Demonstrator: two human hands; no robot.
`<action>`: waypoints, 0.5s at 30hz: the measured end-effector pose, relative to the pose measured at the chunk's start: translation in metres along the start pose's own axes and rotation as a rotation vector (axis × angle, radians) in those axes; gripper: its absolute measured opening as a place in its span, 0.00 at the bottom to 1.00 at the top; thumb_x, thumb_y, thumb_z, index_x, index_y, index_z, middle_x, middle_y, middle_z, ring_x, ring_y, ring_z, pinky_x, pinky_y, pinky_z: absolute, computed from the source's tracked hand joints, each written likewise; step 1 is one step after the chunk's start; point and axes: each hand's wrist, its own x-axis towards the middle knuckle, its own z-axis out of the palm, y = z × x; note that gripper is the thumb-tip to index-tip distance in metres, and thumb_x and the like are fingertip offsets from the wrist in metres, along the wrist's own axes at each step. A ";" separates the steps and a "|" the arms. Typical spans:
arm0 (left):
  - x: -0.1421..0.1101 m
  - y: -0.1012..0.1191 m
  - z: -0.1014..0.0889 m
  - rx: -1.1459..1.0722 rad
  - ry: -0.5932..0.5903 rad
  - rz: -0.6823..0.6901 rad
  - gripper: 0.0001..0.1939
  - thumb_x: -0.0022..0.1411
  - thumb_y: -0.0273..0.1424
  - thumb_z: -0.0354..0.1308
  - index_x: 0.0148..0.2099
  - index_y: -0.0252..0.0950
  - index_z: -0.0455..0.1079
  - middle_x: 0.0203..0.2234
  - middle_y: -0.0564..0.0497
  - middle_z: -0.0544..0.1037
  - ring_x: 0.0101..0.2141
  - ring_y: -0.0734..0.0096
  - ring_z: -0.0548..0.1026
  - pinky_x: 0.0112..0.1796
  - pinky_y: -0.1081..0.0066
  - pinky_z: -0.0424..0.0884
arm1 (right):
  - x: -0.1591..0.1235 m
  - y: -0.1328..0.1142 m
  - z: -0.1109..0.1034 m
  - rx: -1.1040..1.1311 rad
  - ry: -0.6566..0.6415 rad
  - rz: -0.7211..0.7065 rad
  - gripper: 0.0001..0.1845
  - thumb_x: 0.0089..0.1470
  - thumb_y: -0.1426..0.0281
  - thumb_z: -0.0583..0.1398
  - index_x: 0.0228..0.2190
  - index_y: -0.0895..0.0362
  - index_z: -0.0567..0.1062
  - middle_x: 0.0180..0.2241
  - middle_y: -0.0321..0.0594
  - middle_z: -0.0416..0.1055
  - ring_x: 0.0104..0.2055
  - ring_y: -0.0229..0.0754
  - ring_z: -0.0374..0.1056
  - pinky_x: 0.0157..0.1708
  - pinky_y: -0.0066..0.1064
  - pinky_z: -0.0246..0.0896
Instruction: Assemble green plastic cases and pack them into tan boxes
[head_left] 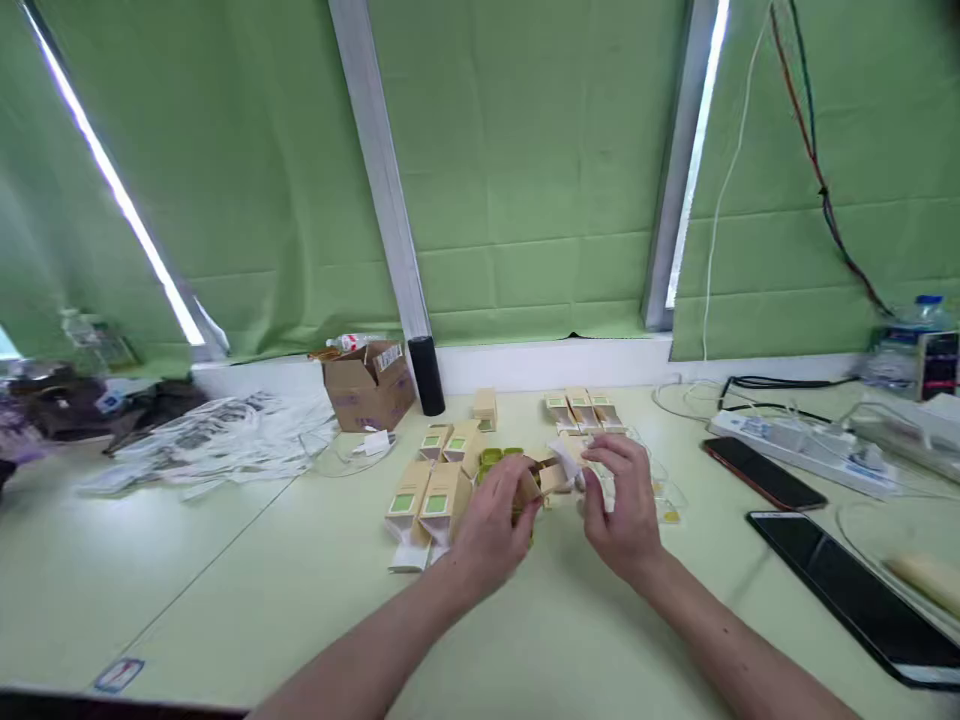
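Note:
My left hand [491, 515] is closed around a small tan cardboard box [529, 488], whose flap end [553, 477] points to the right. Just right of that flap, my right hand [624, 500] is curved with thumb and fingers apart. A white paper piece [568, 455] lies by its fingertips; whether they touch it I cannot tell. Beside my left hand stand several tan boxes with green labels [435, 503], some with white flaps hanging out. Small green pieces [491, 457] show behind the left hand, partly hidden. Clear plastic pieces [667, 500] lie right of the right hand.
More tan boxes [581, 408] stand at the back, near a black cylinder [426, 376] and an open brown carton [369, 388]. White papers [225, 440] are heaped left. On the right are a phone [763, 473], a tablet [855, 590], a power strip [802, 455] and cables.

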 end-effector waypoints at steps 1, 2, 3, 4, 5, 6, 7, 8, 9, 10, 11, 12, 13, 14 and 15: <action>0.000 0.000 0.000 0.004 0.003 0.006 0.25 0.73 0.23 0.56 0.68 0.42 0.60 0.58 0.41 0.77 0.63 0.54 0.75 0.62 0.47 0.74 | 0.000 0.001 0.000 -0.011 0.004 0.011 0.21 0.63 0.81 0.57 0.55 0.54 0.70 0.50 0.50 0.70 0.55 0.55 0.69 0.53 0.54 0.72; 0.000 0.000 0.000 0.006 0.004 0.010 0.26 0.73 0.24 0.57 0.69 0.43 0.59 0.59 0.41 0.77 0.64 0.53 0.74 0.63 0.46 0.74 | 0.001 0.003 0.000 -0.024 0.006 0.017 0.21 0.63 0.82 0.57 0.55 0.53 0.70 0.50 0.49 0.69 0.55 0.55 0.69 0.54 0.55 0.72; 0.000 0.000 0.000 0.007 0.004 0.013 0.28 0.73 0.24 0.57 0.70 0.43 0.59 0.60 0.41 0.77 0.64 0.52 0.74 0.63 0.46 0.73 | 0.001 0.005 0.000 -0.037 0.006 0.020 0.21 0.63 0.82 0.57 0.54 0.52 0.71 0.50 0.49 0.70 0.56 0.56 0.69 0.54 0.56 0.72; 0.000 -0.001 0.000 0.006 0.002 0.016 0.29 0.73 0.25 0.57 0.71 0.44 0.58 0.61 0.41 0.76 0.65 0.52 0.73 0.63 0.46 0.73 | 0.001 0.006 0.000 -0.052 0.003 0.018 0.22 0.63 0.82 0.57 0.54 0.52 0.71 0.50 0.49 0.70 0.57 0.56 0.69 0.55 0.56 0.71; 0.000 -0.001 0.000 0.004 -0.005 0.016 0.30 0.73 0.25 0.57 0.73 0.44 0.58 0.62 0.41 0.75 0.65 0.52 0.73 0.63 0.46 0.73 | 0.001 0.008 0.000 -0.071 -0.002 0.014 0.22 0.62 0.82 0.57 0.54 0.51 0.72 0.50 0.49 0.71 0.57 0.57 0.69 0.56 0.57 0.71; 0.001 -0.001 0.000 -0.001 -0.010 0.015 0.31 0.73 0.25 0.57 0.74 0.45 0.57 0.63 0.41 0.75 0.65 0.53 0.73 0.63 0.46 0.73 | 0.001 0.010 -0.001 -0.089 -0.010 0.004 0.22 0.62 0.82 0.57 0.53 0.51 0.73 0.50 0.49 0.73 0.58 0.57 0.69 0.57 0.57 0.71; 0.001 -0.001 -0.001 -0.004 -0.015 0.015 0.33 0.73 0.24 0.57 0.75 0.45 0.56 0.64 0.41 0.74 0.65 0.53 0.73 0.63 0.46 0.73 | 0.002 0.011 -0.001 -0.102 -0.019 -0.012 0.22 0.62 0.83 0.57 0.53 0.51 0.73 0.50 0.49 0.75 0.59 0.58 0.70 0.57 0.57 0.71; 0.002 -0.001 -0.001 -0.003 -0.016 0.018 0.34 0.73 0.24 0.57 0.75 0.46 0.54 0.64 0.41 0.74 0.65 0.53 0.73 0.63 0.46 0.73 | 0.002 0.012 -0.002 -0.110 -0.029 -0.030 0.23 0.61 0.83 0.57 0.53 0.51 0.74 0.51 0.49 0.76 0.59 0.58 0.70 0.58 0.57 0.70; 0.002 -0.001 -0.001 0.002 -0.014 0.021 0.35 0.73 0.25 0.57 0.76 0.46 0.53 0.64 0.40 0.74 0.65 0.53 0.73 0.63 0.46 0.73 | 0.002 0.013 -0.002 -0.114 -0.034 -0.050 0.24 0.61 0.84 0.57 0.54 0.51 0.74 0.51 0.48 0.78 0.60 0.58 0.71 0.59 0.57 0.70; 0.002 -0.002 -0.001 0.012 -0.010 0.024 0.36 0.73 0.25 0.57 0.77 0.46 0.52 0.64 0.40 0.74 0.65 0.52 0.73 0.63 0.46 0.73 | 0.002 0.014 -0.003 -0.112 -0.040 -0.071 0.26 0.61 0.84 0.57 0.55 0.51 0.74 0.51 0.48 0.79 0.60 0.57 0.72 0.60 0.57 0.70; 0.002 -0.002 -0.001 0.023 -0.008 0.028 0.37 0.73 0.25 0.57 0.78 0.46 0.50 0.65 0.40 0.74 0.65 0.53 0.73 0.64 0.47 0.73 | 0.002 0.014 -0.003 -0.107 -0.053 -0.094 0.27 0.61 0.84 0.56 0.56 0.51 0.74 0.51 0.47 0.80 0.59 0.56 0.73 0.61 0.57 0.69; 0.001 -0.003 0.000 0.034 -0.007 0.028 0.38 0.73 0.25 0.57 0.78 0.46 0.49 0.65 0.41 0.73 0.66 0.53 0.72 0.64 0.47 0.73 | 0.003 0.013 -0.003 -0.099 -0.075 -0.118 0.28 0.61 0.85 0.55 0.58 0.51 0.73 0.50 0.46 0.81 0.58 0.55 0.75 0.61 0.56 0.69; 0.001 -0.003 0.000 0.043 -0.008 0.027 0.39 0.73 0.25 0.57 0.79 0.46 0.48 0.66 0.41 0.73 0.66 0.53 0.72 0.64 0.47 0.73 | 0.003 0.013 -0.003 -0.089 -0.103 -0.140 0.30 0.61 0.86 0.54 0.59 0.51 0.72 0.50 0.45 0.82 0.57 0.53 0.77 0.62 0.55 0.68; 0.001 -0.003 0.000 0.049 -0.010 0.026 0.39 0.73 0.25 0.57 0.79 0.46 0.47 0.67 0.41 0.72 0.67 0.53 0.71 0.64 0.48 0.73 | 0.003 0.012 -0.003 -0.079 -0.137 -0.159 0.31 0.61 0.86 0.53 0.60 0.51 0.72 0.49 0.45 0.83 0.56 0.51 0.78 0.62 0.54 0.67; 0.000 -0.003 0.001 0.054 -0.011 0.025 0.40 0.73 0.25 0.57 0.79 0.46 0.46 0.67 0.41 0.72 0.67 0.53 0.71 0.65 0.48 0.73 | 0.003 0.011 -0.003 -0.070 -0.172 -0.171 0.31 0.62 0.86 0.52 0.60 0.51 0.71 0.49 0.44 0.83 0.55 0.50 0.79 0.63 0.53 0.67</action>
